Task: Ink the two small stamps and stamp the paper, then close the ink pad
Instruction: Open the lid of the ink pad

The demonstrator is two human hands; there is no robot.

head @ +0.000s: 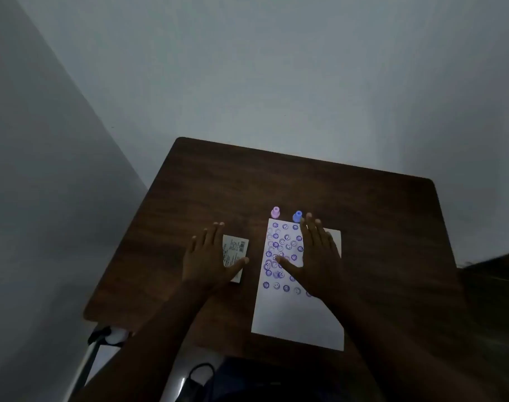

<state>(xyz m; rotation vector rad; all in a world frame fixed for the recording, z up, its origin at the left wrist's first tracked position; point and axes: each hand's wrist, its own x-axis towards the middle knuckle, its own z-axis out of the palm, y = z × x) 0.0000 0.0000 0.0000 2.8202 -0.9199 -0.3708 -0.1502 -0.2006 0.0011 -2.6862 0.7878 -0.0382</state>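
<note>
The left hand (208, 256) lies flat over the ink pad (236, 250), hiding its nine o'clock half; its printed label is too small to read. The right hand (317, 256) covers the three o'clock side of the paper (293, 314), so the prints beneath cannot be seen. The faces of the pink stamp (275, 212) and blue stamp (297, 216) are hidden against the worktop (276, 181). Both forearms run off the six o'clock edge.

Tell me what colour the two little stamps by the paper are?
One small stamp is pink, the other small stamp is blue, seen in the head view.
</note>
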